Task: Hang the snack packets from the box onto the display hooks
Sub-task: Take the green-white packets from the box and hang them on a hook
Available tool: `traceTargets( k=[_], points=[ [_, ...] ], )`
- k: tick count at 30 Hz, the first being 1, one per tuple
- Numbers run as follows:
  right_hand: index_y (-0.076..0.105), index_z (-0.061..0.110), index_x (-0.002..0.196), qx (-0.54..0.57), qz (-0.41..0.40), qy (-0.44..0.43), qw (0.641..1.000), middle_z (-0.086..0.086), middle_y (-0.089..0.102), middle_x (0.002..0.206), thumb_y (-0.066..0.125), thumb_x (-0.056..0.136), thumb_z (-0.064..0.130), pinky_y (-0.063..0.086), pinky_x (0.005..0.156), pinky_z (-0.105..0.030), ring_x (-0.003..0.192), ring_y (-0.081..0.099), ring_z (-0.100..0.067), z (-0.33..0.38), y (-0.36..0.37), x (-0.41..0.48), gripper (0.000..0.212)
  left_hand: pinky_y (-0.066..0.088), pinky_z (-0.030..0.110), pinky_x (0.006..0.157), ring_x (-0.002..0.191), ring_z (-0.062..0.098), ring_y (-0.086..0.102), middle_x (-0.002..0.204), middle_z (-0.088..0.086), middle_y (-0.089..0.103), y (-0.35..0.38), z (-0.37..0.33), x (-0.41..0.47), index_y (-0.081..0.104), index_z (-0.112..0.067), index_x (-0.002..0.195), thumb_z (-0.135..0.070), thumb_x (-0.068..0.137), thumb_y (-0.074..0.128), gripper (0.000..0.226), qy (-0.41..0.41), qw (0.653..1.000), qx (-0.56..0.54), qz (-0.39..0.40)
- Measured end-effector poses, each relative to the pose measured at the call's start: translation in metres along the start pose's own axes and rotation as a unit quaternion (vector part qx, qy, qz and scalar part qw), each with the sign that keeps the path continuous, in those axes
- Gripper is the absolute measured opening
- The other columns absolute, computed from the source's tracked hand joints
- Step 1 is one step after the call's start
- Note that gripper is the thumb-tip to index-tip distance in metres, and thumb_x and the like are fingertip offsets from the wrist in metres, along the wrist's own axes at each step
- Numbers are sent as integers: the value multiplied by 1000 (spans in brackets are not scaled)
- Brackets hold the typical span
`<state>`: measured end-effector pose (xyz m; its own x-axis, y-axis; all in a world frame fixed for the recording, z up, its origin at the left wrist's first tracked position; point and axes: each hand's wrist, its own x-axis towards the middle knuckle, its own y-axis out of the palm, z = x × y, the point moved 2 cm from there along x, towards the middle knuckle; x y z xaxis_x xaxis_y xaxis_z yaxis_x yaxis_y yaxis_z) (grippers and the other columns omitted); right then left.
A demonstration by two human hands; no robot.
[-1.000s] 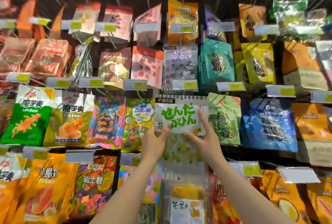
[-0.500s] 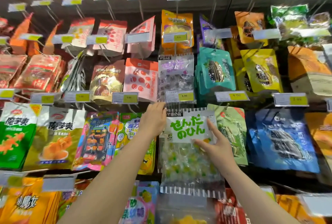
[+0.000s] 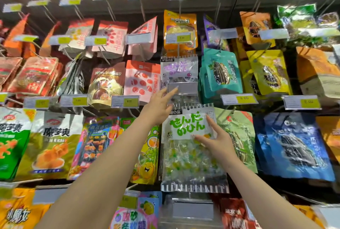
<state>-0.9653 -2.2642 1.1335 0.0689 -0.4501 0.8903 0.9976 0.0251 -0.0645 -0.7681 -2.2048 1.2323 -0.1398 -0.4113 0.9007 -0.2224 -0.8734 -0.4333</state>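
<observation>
Head view, facing the snack wall. My right hand (image 3: 219,141) lies flat against the clear plastic candy packet with the white label and green lettering (image 3: 191,146), fingers (image 3: 211,124) spread over the label's right side and thumb across its lower edge; the hand presses the packet, not clenched around it. The packet hangs upright in the middle column, its striped top edge just below the grey price-tag holder (image 3: 183,88). I cannot tell whether its hole sits on the display hook, as the top is blurred and partly behind my left hand (image 3: 158,104). That hand is raised above and left of the packet, fingers extended and loose, grasping nothing; the fingertips touch or nearly touch the lower left corner of the grey holder. Directly above hangs a clear packet with purple lettering (image 3: 179,69). To the right of my packet, touching its edge, is a pale green seed pouch (image 3: 241,137); further right, a blue seed pouch (image 3: 292,146). To the left, partly behind my left forearm, a yellow-green fruit-candy bag (image 3: 149,153). Yellow price labels (image 3: 239,98) line the rails between rows.
</observation>
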Motion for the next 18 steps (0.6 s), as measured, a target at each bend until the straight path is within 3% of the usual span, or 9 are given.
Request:
traceTargets(
  k=[3, 5, 7, 9, 13, 18],
  points=[
    [38, 42, 138, -6, 1, 4, 1000, 11, 41, 144, 81, 68, 30, 49, 96, -42, 73, 36, 5, 3, 7, 5, 83, 32, 50, 111, 144, 27, 21, 159, 5, 7, 7, 2, 6, -3, -52, 143, -37, 94, 49, 73, -24, 999, -3, 45],
    [38, 41, 138, -1, 9, 6, 1000, 9, 40, 145, 81, 68, 31, 46, 100, -45, 77, 42, 4, 4, 9, 8, 83, 34, 48, 110, 139, 30, 30, 155, 14, 20, 12, 0, 7, -9, -51, 142, -33, 92, 54, 83, -27, 998, -4, 58],
    [38, 38, 139, 2, 11, 5, 1000, 8, 40, 145, 81, 68, 30, 40, 107, -39, 109, 49, -4, 4, 10, 10, 83, 38, 45, 106, 132, 33, 40, 148, 19, 31, 15, -5, 7, -12, -48, 144, -29, 92, 56, 87, -23, 998, 0, 51],
    [37, 33, 140, -3, 10, -1, 1000, 9, 40, 145, 80, 70, 28, 32, 105, -25, 126, 36, -2, 5, 11, 12, 83, 42, 46, 101, 125, 35, 46, 143, 21, 36, 17, -7, 7, -14, -50, 142, -30, 92, 56, 88, -20, 999, 4, 36],
    [37, 32, 141, -16, 17, -9, 1000, 12, 42, 142, 79, 71, 28, 31, 99, -20, 117, 36, 7, 8, 9, 16, 82, 46, 46, 93, 121, 36, 49, 141, 21, 39, 20, -3, 9, -19, -52, 139, -37, 94, 50, 84, -22, 999, 40, 20],
    [37, 34, 140, -22, 18, -11, 1000, 10, 40, 145, 80, 69, 32, 29, 106, -26, 131, 33, -3, 11, 10, 20, 83, 39, 38, 72, 108, 33, 52, 119, 14, 53, 18, -4, 7, -11, -49, 143, -40, 99, 36, 66, -11, 994, 100, -48]
  ],
)
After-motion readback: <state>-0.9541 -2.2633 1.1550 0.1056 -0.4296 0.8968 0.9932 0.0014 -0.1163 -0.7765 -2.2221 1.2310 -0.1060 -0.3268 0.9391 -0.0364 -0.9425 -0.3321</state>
